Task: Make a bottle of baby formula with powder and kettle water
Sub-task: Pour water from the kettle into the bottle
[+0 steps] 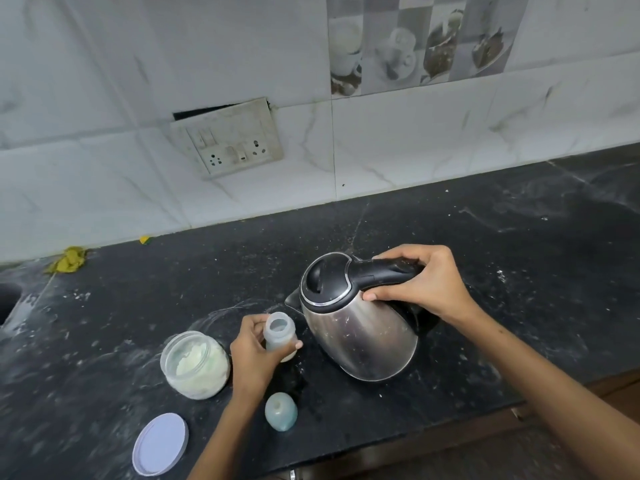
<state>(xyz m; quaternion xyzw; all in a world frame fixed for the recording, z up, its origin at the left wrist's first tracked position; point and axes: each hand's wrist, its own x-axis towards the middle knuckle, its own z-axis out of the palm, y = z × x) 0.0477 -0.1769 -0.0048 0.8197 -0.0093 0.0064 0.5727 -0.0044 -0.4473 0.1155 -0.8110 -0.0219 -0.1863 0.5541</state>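
My left hand [251, 355] grips the small translucent baby bottle [279, 336], which stands open-topped on the black counter [485, 258] with pale powder at its bottom. My right hand [420, 280] is closed around the black handle of the steel kettle [360, 327]. The kettle is tilted to the left, its spout just above and beside the bottle's mouth, its lid shut. No water stream is visible. An open plastic jar of formula powder [195, 363] stands left of the bottle. Its lilac lid [160, 444] lies flat near the front edge. The bottle's teat cap [281, 411] rests in front of the bottle.
A yellow cloth [69, 259] lies at the back left by the tiled wall. A sink edge [8, 301] shows at the far left. A switch and socket plate [230, 145] hangs on the wall. The counter's front edge runs under my right forearm.
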